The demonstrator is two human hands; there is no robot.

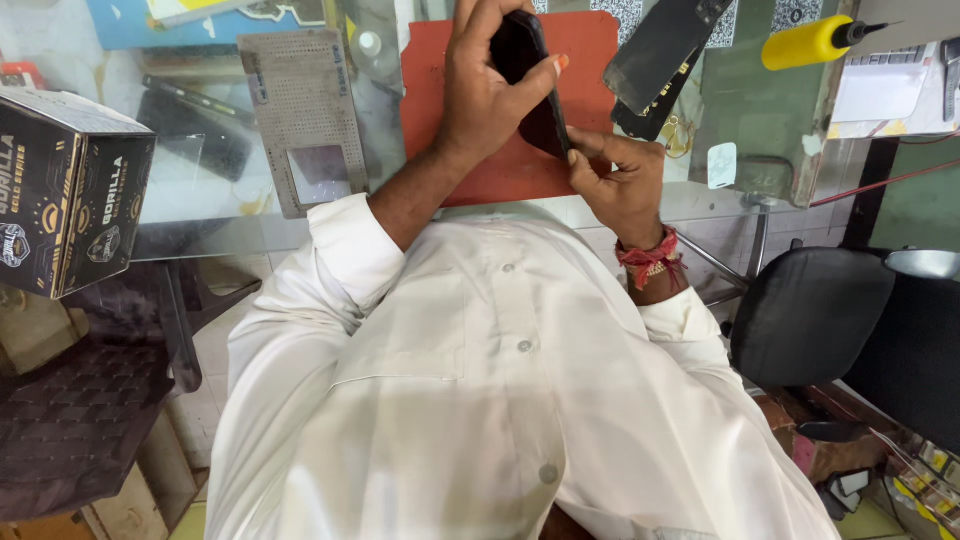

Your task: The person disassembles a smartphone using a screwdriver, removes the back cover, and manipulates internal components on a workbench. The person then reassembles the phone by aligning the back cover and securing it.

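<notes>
My left hand [480,95] is wrapped around a black phone [528,70], holding it on edge above a red mat [590,60]. The thumb lies across the phone's upper side. My right hand [622,185], with a red thread band at the wrist, sits just below and to the right. Its fingertips pinch the phone's lower edge. Both arms come out of white shirt sleeves.
Two black phone panels [660,50] lie at the mat's right side. A yellow bottle [808,42] lies beyond them. A perforated grey metal plate [300,110] rests on the glass desk at left, beside a black box [70,190]. A black chair [810,315] stands at right.
</notes>
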